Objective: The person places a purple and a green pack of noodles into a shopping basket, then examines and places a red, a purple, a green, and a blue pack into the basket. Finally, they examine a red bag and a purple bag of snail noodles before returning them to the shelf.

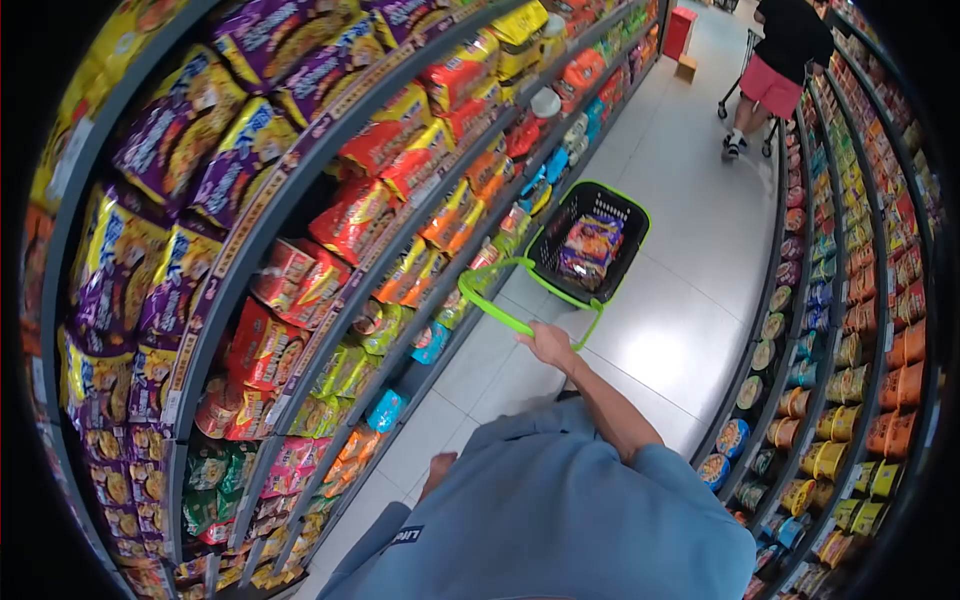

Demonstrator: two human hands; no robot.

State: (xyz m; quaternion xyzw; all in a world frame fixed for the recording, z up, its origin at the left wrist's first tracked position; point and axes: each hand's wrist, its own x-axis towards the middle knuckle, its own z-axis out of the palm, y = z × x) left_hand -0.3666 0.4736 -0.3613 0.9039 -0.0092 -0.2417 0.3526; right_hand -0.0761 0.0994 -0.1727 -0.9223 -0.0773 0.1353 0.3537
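Note:
My right hand (549, 344) is closed round the bright green handle (497, 318) of a shopping basket. The black basket (640, 236) has a green rim and is ahead of me, low over the floor tiles. In it lie purple and orange noodle packs (592, 246). My left hand (438, 470) hangs by my left side, close to the lower shelves; its fingers do not show clearly.
Shelves on the left carry purple noodle packs (180, 125) and red packs (352, 215). Cup noodles (822, 460) line the right-hand shelves. Farther up the tiled aisle (690, 160), a person (785, 60) in pink shorts walks with a cart (748, 75). A red box (679, 32) stands at the far left end.

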